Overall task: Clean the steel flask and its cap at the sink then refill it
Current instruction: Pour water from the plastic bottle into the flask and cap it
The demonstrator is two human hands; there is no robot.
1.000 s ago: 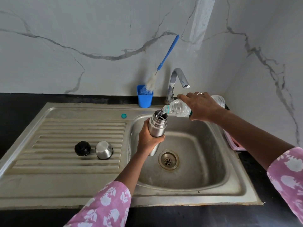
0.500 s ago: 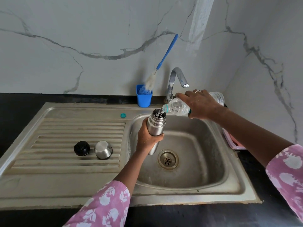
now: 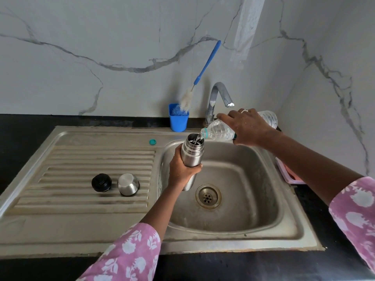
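Note:
My left hand (image 3: 181, 170) grips the steel flask (image 3: 192, 153) upright over the left side of the sink basin (image 3: 243, 179). My right hand (image 3: 248, 126) holds a clear plastic water bottle (image 3: 219, 131) tipped on its side, its mouth at the flask's open top, and water runs into the flask. The black inner stopper (image 3: 101, 182) and the steel cap (image 3: 128, 184), upside down, stand side by side on the ribbed drainboard (image 3: 81, 159).
A small teal bottle cap (image 3: 152, 141) lies on the sink rim. A blue cup (image 3: 178, 120) holding a blue-handled bottle brush (image 3: 207, 63) stands by the wall. The tap (image 3: 220, 96) arches over the basin. A pink tray (image 3: 288, 173) sits at the right edge.
Both hands have held almost still. The bottle stays tipped at the flask's mouth and water keeps pouring in.

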